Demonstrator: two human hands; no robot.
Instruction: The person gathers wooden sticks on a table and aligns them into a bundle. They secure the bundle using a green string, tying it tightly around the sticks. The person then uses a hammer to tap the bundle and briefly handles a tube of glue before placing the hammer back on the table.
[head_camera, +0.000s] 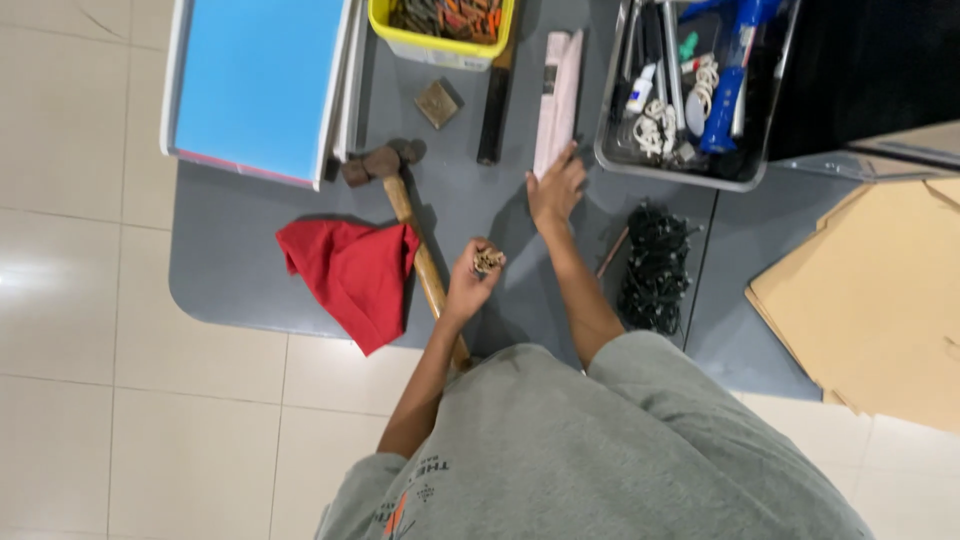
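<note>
While the left hand (470, 285) curls its fingers around a small bundle (489, 261), perhaps short sticks, near the mat's (240, 280) near edge beside the hammer (405, 205), the right hand (556, 188) farther in spreads its fingers on a pale strip (558, 95).

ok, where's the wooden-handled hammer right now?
In the head view, the wooden-handled hammer lies on the grey mat, left of centre, between the red cloth and the left hand.
</note>
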